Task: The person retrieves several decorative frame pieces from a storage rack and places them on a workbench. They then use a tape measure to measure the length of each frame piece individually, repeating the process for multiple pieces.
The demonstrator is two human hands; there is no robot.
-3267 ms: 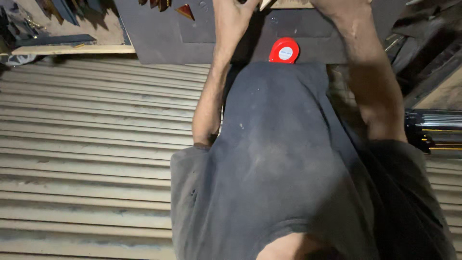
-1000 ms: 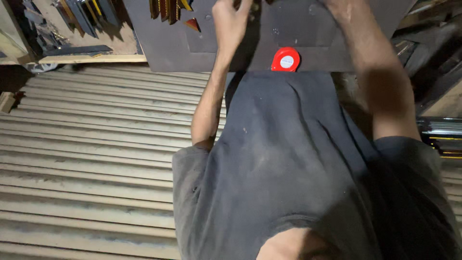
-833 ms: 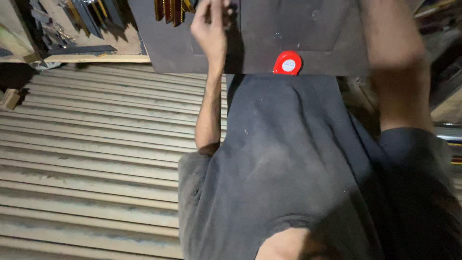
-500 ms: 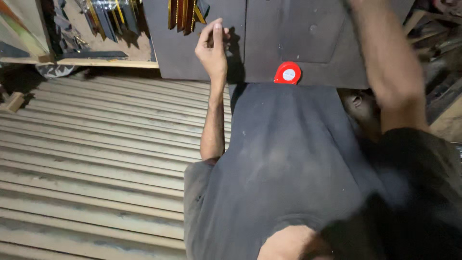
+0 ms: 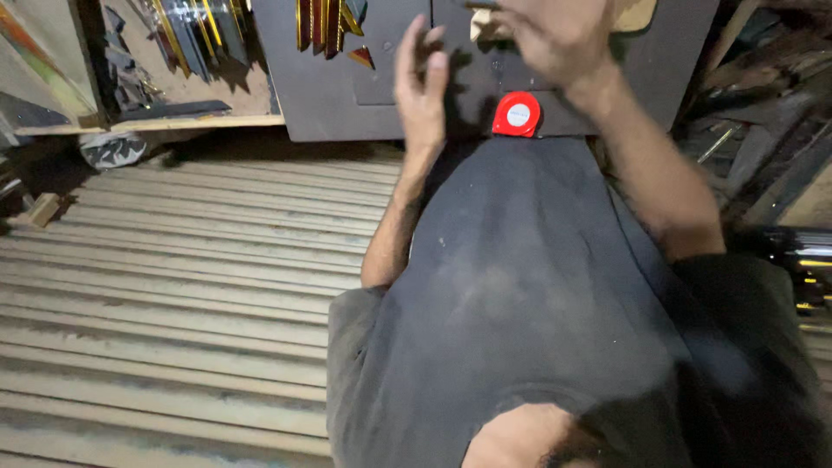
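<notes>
My left hand [image 5: 420, 82] is raised in front of a dark grey board [image 5: 329, 95], fingers straight and apart, holding nothing. My right hand [image 5: 555, 35] is blurred at the top edge over the same board, fingers curled; a small tan piece [image 5: 481, 22] shows beside it, and I cannot tell whether the hand holds it. A round red tape measure [image 5: 517, 114] with a white centre sits at the board's lower edge, between my two forearms and just above my dark grey shirt [image 5: 520, 286].
Long pale moulding strips [image 5: 191, 260] lie side by side across the left. Gold frame offcuts [image 5: 325, 22] lean at the top, more strips [image 5: 186, 35] on a wooden shelf, a wood block [image 5: 39, 208] far left. Dark clutter [image 5: 806, 260] fills the right.
My left hand has come off the board, dropped lower and opened. My right hand has come down into view from the top edge. The view has shifted slightly.
</notes>
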